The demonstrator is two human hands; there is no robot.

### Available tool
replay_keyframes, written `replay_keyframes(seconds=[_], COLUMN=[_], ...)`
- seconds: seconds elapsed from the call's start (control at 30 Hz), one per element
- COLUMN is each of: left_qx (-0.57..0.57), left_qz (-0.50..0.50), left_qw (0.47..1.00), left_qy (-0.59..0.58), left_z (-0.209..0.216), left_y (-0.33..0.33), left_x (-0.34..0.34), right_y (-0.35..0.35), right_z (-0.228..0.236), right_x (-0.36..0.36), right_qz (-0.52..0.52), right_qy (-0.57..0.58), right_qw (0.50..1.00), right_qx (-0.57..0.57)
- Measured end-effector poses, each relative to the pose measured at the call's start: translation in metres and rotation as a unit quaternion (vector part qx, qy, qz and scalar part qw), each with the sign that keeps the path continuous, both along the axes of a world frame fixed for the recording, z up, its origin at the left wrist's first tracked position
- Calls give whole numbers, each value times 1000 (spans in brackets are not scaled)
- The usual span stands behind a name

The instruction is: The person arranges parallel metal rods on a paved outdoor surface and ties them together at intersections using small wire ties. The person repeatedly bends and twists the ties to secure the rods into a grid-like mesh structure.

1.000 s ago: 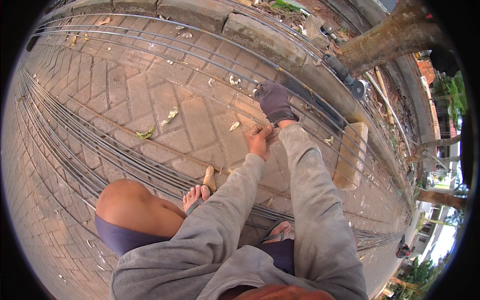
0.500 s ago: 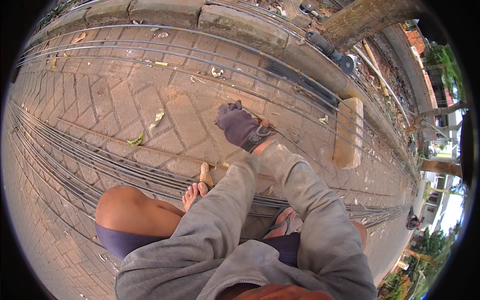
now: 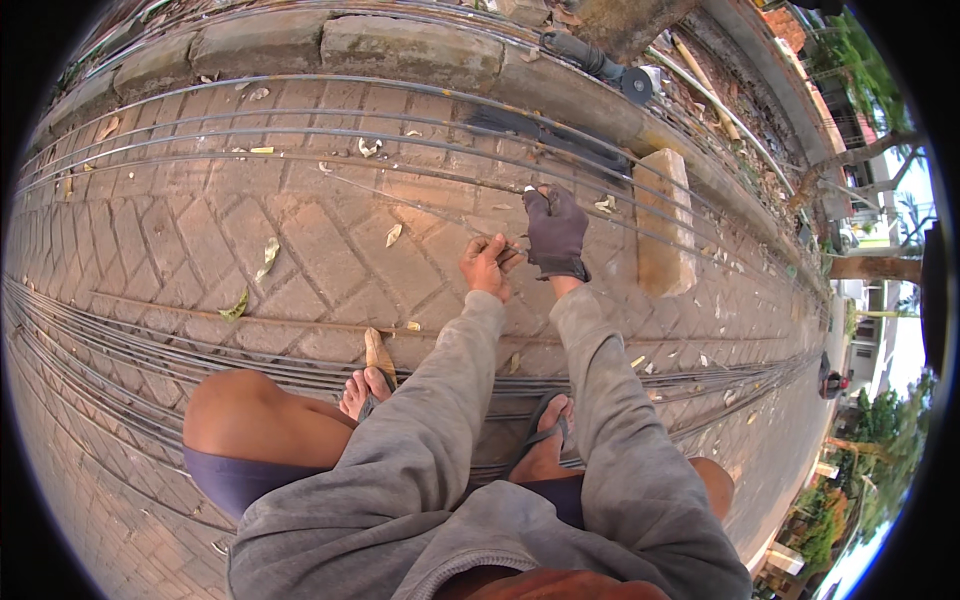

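My left hand is bare, its fingers pinched together on a thin wire that runs off toward the upper left over the pavers. Beside it, my right hand wears a dark purple-grey glove and is closed, with its fingers curled away from me. What lies inside the glove is hidden. A short dark length shows between the two hands. Just beyond the gloved fingers a rusty steel rod lies on the ground, with several longer steel rods past it.
A bundle of steel rods passes by my sandalled feet. At the right, a pale stone block lies by the rods. An angle grinder rests on the stone kerb. Dry leaves are scattered about.
My hands have moved right and apart; the bare left hand, earlier hidden behind the glove, now shows on the wire. The view has shifted somewhat to the right.
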State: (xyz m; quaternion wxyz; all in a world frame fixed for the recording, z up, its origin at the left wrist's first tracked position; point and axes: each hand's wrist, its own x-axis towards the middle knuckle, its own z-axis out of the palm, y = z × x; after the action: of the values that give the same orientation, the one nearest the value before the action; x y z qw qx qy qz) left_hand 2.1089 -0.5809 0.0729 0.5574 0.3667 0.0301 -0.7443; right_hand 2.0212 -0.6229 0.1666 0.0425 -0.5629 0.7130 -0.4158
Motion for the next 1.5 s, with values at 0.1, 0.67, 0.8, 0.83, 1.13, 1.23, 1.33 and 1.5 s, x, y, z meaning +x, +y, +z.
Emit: replay_keyframes(seconds=[0.1, 0.67, 0.8, 0.83, 1.13, 1.23, 1.33, 1.5], left_qx=[-8, 6, 18, 70, 74, 73, 72, 77], left_qz=[11, 39, 36, 46, 69, 80, 84, 93], left_qw=[1000, 984, 967, 979, 984, 982, 981, 978], left_qy=[0, -172, -251, -186, -148, -153, -156, -172], left_z=[2, -42, -60, -62, -47, -45, -44, -41], left_y=[-4, -2, 0, 3, 4, 3, 4, 2], left_x=[2, 2, 2, -1, -13, -14, -15, -19], right_y=[-11, 30, 49, 48, 56, 58, 49, 34], right_z=[-2, -52, -68, -69, -38, -42, -43, -39], right_x=[-2, 35, 35, 28, -96, -118, -133, -146], right_qz=[22, 4, -40, -38, -303, -273, -229, -195], right_qy=[26, 165, 51, 47, -156, -258, -234, -102], right_qw=[999, 967, 963, 973, 934, 922, 940, 975], right_qx=[36, 192, 262, 222, -102, -93, -100, -17])
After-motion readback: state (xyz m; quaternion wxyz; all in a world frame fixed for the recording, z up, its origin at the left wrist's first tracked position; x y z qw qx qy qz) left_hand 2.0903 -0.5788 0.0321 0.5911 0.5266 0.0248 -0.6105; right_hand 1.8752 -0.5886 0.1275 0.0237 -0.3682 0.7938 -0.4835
